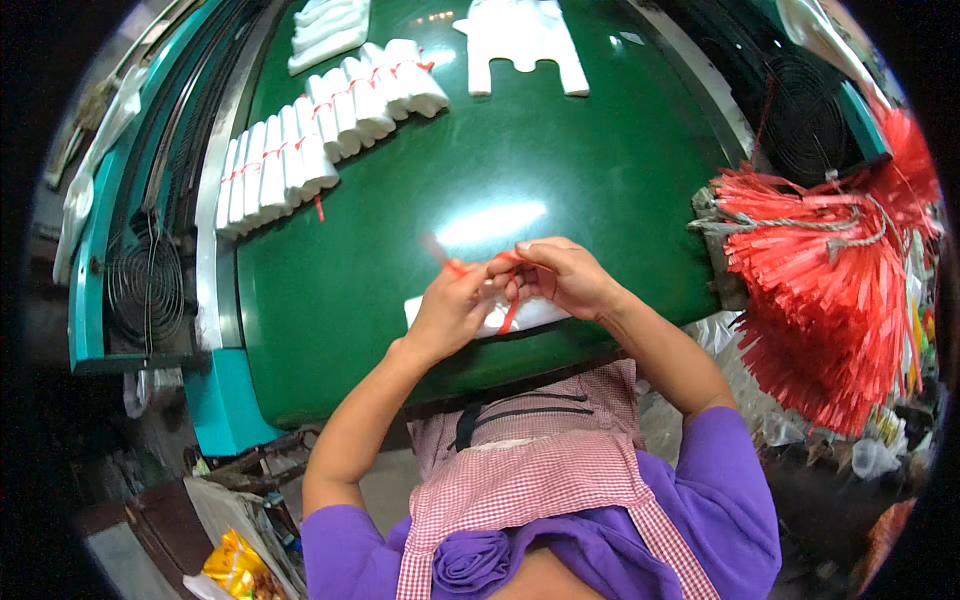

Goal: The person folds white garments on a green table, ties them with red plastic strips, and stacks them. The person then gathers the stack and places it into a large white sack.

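A rolled bundle of white plastic bags (543, 317) lies on the green table near its front edge, with a red plastic strip (510, 314) around its middle. My left hand (447, 309) is closed on one end of the strip just above the bundle, and a blurred red tip sticks up past its fingers. Close beside it, my right hand (570, 274) pinches another part of the same strip between thumb and fingers. The fingers of both hands partly cover the bundle, and where the strip crosses itself is hidden.
Several white rolls tied with red strips (262, 170) stand in a slanting row at the left. Behind them is a stack of white bags (330, 30). Flat white bags (520, 35) lie at the far side. A thick bunch of red strips (800, 280) hangs at the right edge.
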Available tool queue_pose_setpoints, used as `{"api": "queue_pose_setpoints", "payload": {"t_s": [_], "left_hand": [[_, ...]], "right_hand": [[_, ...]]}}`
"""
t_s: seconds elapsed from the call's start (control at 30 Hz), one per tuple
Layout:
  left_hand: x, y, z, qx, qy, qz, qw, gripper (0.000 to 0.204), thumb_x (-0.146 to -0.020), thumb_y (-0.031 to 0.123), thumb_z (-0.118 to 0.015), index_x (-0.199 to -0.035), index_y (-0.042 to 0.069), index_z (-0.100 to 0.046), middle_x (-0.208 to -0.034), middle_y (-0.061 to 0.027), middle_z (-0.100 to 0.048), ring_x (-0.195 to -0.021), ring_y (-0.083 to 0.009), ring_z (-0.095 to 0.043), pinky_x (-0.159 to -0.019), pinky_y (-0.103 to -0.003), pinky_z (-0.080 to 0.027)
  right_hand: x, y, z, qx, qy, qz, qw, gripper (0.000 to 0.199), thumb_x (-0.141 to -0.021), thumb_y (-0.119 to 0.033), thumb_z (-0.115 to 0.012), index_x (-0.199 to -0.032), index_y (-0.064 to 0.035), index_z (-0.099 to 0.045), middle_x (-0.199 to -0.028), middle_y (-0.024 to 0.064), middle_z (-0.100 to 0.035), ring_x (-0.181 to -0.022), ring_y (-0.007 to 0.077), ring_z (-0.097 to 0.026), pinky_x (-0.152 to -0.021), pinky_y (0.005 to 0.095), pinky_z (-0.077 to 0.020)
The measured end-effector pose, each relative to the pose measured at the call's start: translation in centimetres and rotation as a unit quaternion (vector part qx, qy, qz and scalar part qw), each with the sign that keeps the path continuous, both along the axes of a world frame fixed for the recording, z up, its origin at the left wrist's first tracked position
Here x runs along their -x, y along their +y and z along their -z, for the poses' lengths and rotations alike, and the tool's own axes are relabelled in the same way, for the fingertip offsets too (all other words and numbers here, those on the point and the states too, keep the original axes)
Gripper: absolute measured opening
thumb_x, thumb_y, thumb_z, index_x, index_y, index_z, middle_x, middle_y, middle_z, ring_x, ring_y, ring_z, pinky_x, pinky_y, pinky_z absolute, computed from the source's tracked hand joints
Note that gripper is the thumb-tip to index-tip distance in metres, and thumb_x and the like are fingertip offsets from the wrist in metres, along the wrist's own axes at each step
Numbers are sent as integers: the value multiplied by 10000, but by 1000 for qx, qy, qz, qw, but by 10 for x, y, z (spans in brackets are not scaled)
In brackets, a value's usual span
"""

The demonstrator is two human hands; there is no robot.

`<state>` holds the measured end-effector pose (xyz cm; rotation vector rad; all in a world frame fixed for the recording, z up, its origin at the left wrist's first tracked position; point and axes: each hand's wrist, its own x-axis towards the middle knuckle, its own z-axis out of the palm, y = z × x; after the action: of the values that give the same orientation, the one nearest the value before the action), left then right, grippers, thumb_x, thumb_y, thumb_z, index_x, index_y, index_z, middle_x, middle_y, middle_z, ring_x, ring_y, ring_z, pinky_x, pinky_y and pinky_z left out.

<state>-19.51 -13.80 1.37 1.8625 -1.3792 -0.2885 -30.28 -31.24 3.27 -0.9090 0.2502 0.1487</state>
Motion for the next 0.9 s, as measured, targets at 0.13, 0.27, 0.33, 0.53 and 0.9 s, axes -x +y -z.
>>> {"api": "queue_pose_setpoints", "payload": {"t_s": [0.13,0.27,0.33,0.53,0.9], "left_hand": [[-7,21,11,36,280,-25,959,281,-851,60,-609,-1108,-51,-631,-975,-90,-668,-828,-124,-588,-730,-256,-482],[-8,15,10,8,467,-122,876,93,-884,50,-596,-898,-23,-652,-705,-13,-598,-594,-49,-508,-537,-180,-408],[-10,10,18,46,458,-89,883,63,-872,48,-619,-870,-15,-621,-707,-7,-581,-594,-51,-498,-535,-187,-406],[-9,19,23,45,325,-53,943,157,-828,-5,-623,-782,37,-479,-814,-51,-550,-731,-132,-497,-657,-254,-417],[-23,18,-18,13,-62,-32,997,166,-872,29,-511,-716,7,-460,-823,-124,-532,-759,-241,-527,-666,-351,-456]], "right_hand": [[3,25,10,474,-41,-145,868,259,-826,-54,-559,-1061,-60,-667,-844,91,-583,-764,241,-586,-720,369,-512],[18,45,20,695,-286,89,653,137,-741,-146,-618,-822,-36,-606,-991,134,-582,-895,314,-560,-642,413,-521],[19,49,13,692,-360,119,615,150,-739,-158,-651,-800,-28,-607,-1008,153,-568,-914,296,-560,-584,386,-526],[-20,32,18,108,18,0,994,173,-794,-82,-536,-668,-35,-644,-575,26,-580,-448,84,-496,-390,251,-366],[-7,49,48,575,-295,70,759,102,-713,-90,-610,-677,-1,-575,-714,141,-588,-631,313,-587,-566,413,-474]]}}
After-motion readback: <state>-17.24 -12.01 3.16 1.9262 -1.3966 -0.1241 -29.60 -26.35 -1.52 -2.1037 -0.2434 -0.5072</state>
